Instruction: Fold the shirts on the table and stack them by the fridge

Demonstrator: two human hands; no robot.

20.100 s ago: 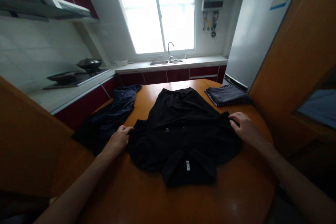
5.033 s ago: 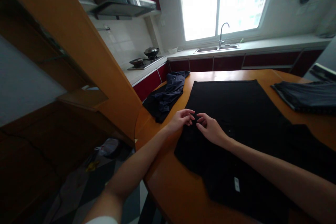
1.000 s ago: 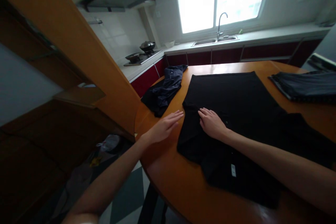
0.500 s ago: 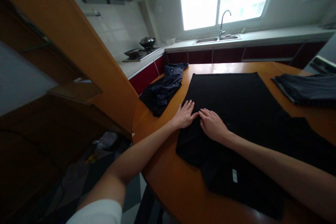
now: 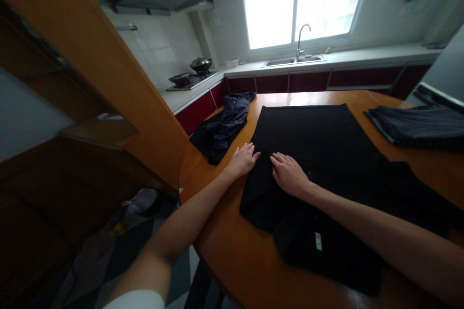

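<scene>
A black shirt lies spread on the wooden table, its hem toward the window and a small white label near the collar end. My left hand rests at the shirt's left edge with its fingers stretched and thumb apart. On the cloth just right of it, my right hand lies palm down, its fingers extended over a slight wrinkle. Both hands touch the fabric, and neither is closed on it. One sleeve of the shirt trails off to the right.
Dark crumpled clothes lie at the table's left edge. Folded dark trousers are at the far right. The round wooden table stands before a counter with a sink and stove. An orange wooden post rises at left.
My left hand has slid left to the shirt's edge, away from my right hand, so the gap between them is wider. My right hand stays on nearly the same spot of cloth.
</scene>
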